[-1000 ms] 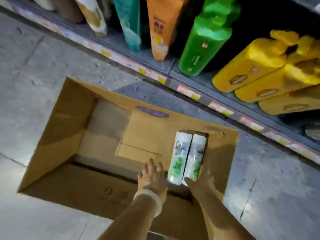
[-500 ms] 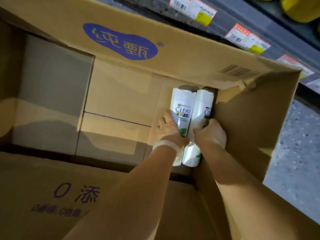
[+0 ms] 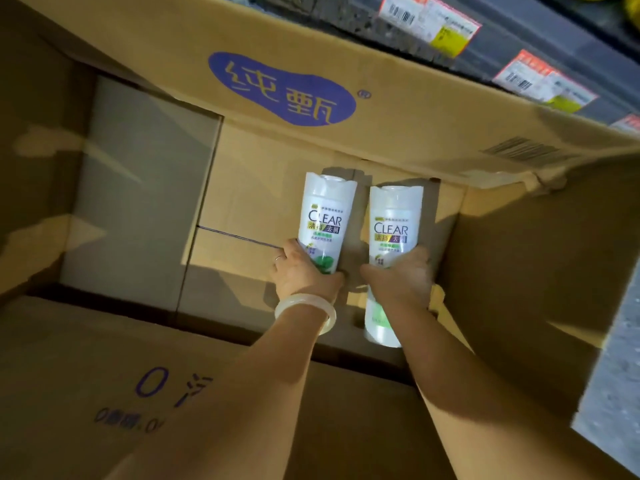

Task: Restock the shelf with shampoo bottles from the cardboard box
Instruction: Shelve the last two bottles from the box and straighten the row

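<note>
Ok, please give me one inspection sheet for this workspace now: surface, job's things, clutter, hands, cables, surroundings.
Surface: brown floor of the cardboard box, bare apart from the two bottles; grey floor at the right edge.
Job's things: left bottle and right bottle, white with green CLEAR labels, a gap between them.
Clutter: nothing seen.
Hands: left hand grips the left bottle near its bottom, a bracelet on the wrist; right hand grips the right bottle around its lower half.
Cables: nothing seen.
Surroundings: shelf edge with price tags at the top right; box flap with a blue logo.
</note>
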A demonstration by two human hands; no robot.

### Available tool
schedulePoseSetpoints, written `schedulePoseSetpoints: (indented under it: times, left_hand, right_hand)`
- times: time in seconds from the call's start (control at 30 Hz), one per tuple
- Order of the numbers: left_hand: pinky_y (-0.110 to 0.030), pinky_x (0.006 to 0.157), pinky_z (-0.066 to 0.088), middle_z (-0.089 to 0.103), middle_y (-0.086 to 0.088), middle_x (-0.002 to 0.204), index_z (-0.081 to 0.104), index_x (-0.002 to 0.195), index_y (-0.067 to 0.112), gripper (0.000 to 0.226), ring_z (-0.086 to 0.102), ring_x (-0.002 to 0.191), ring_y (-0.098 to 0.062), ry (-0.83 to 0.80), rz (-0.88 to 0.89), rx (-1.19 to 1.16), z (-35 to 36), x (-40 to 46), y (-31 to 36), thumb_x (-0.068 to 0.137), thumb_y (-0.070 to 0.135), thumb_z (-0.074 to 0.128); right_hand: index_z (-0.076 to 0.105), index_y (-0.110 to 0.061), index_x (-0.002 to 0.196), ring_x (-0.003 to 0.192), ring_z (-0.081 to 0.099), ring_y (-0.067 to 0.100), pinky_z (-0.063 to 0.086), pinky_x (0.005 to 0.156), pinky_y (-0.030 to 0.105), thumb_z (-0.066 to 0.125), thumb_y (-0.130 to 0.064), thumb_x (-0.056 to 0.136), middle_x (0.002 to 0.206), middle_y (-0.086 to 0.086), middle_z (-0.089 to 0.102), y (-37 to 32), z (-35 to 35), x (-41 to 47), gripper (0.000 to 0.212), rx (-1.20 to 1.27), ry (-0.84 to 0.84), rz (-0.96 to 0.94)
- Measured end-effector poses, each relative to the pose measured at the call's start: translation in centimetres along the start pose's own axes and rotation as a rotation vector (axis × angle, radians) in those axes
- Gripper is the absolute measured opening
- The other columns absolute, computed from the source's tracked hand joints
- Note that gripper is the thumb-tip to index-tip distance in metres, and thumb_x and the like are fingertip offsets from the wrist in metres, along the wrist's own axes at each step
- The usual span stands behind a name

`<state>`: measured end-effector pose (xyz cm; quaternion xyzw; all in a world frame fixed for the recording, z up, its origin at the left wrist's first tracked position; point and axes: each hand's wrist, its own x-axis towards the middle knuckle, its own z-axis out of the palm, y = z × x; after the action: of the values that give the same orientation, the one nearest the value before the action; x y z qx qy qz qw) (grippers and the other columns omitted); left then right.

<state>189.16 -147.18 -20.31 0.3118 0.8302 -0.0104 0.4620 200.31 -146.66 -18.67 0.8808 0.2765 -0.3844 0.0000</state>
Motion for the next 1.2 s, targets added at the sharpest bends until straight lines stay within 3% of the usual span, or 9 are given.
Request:
schedulePoseSetpoints:
  times: [0.13, 0.23, 0.33, 0.47, 0.57, 0.67, 0.8, 0.97, 1.2]
  left_hand:
    - [-0.028, 0.065, 0.039, 0.048, 0.002, 0.088, 0.035, 0.105, 0.019, 0.061, 0.051, 0.082, -0.021, 0.022, 0.013, -0.103, -2.3, -1.9, 0.2, 0.061, 0.018, 0.078]
    - [-0.014, 0.051, 0.034, 0.047, 0.018, 0.072, 0.032, 0.096, 0.029, 0.059, 0.048, 0.062, -0.002, 0.083, 0.072, -0.186, -6.1, -5.4, 0.9, 0.062, 0.016, 0.078]
    - [-0.01, 0.049, 0.031, 0.049, 0.023, 0.073, 0.033, 0.097, 0.033, 0.06, 0.047, 0.063, 0.007, 0.12, 0.129, -0.252, -11.1, -10.4, 2.8, 0.063, 0.014, 0.078]
    - [-0.01, 0.051, 0.033, 0.052, 0.023, 0.077, 0.034, 0.093, 0.038, 0.061, 0.048, 0.067, 0.01, 0.12, 0.209, -0.315, -17.6, -18.6, 7.2, 0.062, 0.013, 0.08]
    - [-0.009, 0.052, 0.033, 0.05, 0.024, 0.075, 0.036, 0.082, 0.041, 0.057, 0.046, 0.066, 0.012, 0.141, 0.33, -0.345, -22.5, -25.1, 11.5, 0.06, 0.012, 0.081]
    - [-0.008, 0.048, 0.032, 0.05, 0.023, 0.074, 0.035, 0.082, 0.037, 0.056, 0.047, 0.062, 0.012, 0.157, 0.462, -0.377, -27.5, -31.0, 15.7, 0.061, 0.013, 0.081]
    - [-0.009, 0.049, 0.037, 0.052, 0.017, 0.077, 0.039, 0.099, 0.023, 0.056, 0.053, 0.062, 0.01, 0.149, 0.666, -0.412, -33.4, -38.5, 21.1, 0.063, 0.005, 0.078]
    - [-0.024, 0.068, 0.038, 0.053, 0.007, 0.088, 0.041, 0.106, 0.016, 0.058, 0.051, 0.082, -0.013, 0.117, 0.919, -0.438, -39.2, -50.2, 26.3, 0.063, 0.005, 0.08]
    - [-0.027, 0.064, 0.036, 0.055, 0.005, 0.09, 0.043, 0.112, 0.015, 0.065, 0.057, 0.084, -0.019, -0.049, 1.233, -0.406, -42.2, -66.8, 31.5, 0.06, 0.008, 0.082]
  right_hand:
    - [0.039, -0.023, 0.096, 0.077, 0.055, 0.015, 0.042, 0.064, 0.024, 0.08, -0.019, 0.06, 0.083, -0.007, 0.051, -0.1, -2.4, -1.3, 0.055, 0.181, -0.109, -0.044]
    - [0.04, -0.028, 0.097, 0.074, 0.056, 0.006, 0.043, 0.055, 0.023, 0.081, -0.021, 0.058, 0.081, -0.012, 0.054, -1.2, -5.9, -4.7, 0.057, 0.285, -0.175, -0.087]
    - [0.041, -0.027, 0.098, 0.077, 0.061, 0.011, 0.051, 0.062, 0.03, 0.081, -0.023, 0.057, 0.087, -0.006, 0.058, -3.1, -10.8, -9.2, 0.057, 0.345, -0.195, -0.113]
    - [0.045, -0.022, 0.103, 0.076, 0.061, 0.008, 0.046, 0.055, 0.023, 0.082, -0.018, 0.058, 0.087, -0.006, 0.059, -6.4, -18.9, -16.8, 0.058, 0.45, -0.167, -0.188]
    - [0.055, -0.013, 0.096, 0.074, 0.067, 0.021, 0.054, 0.06, 0.032, 0.076, -0.006, 0.061, 0.082, 0.008, 0.066, -9.3, -25.8, -22.0, 0.041, 0.564, -0.163, -0.3]
    - [0.059, -0.008, 0.075, 0.058, 0.062, 0.023, 0.047, 0.05, 0.035, 0.066, 0.01, 0.064, 0.066, 0.015, 0.063, -12.2, -33.1, -26.5, 0.023, 0.654, -0.116, -0.441]
    - [0.051, -0.008, 0.097, 0.069, 0.064, 0.012, 0.05, 0.056, 0.028, 0.076, 0.003, 0.063, 0.079, -0.001, 0.064, -14.9, -41.9, -33.2, 0.044, 0.775, 0.046, -0.501]
    - [0.043, -0.026, 0.091, 0.063, 0.059, -0.009, 0.041, 0.048, 0.008, 0.079, -0.007, 0.063, 0.08, -0.012, 0.059, -15.4, -52.3, -41.6, 0.05, 0.883, 0.219, -0.556]
    - [0.043, -0.028, 0.089, 0.07, 0.055, -0.004, 0.04, 0.047, 0.005, 0.079, -0.008, 0.061, 0.083, -0.01, 0.059, -10.5, -66.1, -52.9, 0.05, 1.009, 0.511, -0.615]
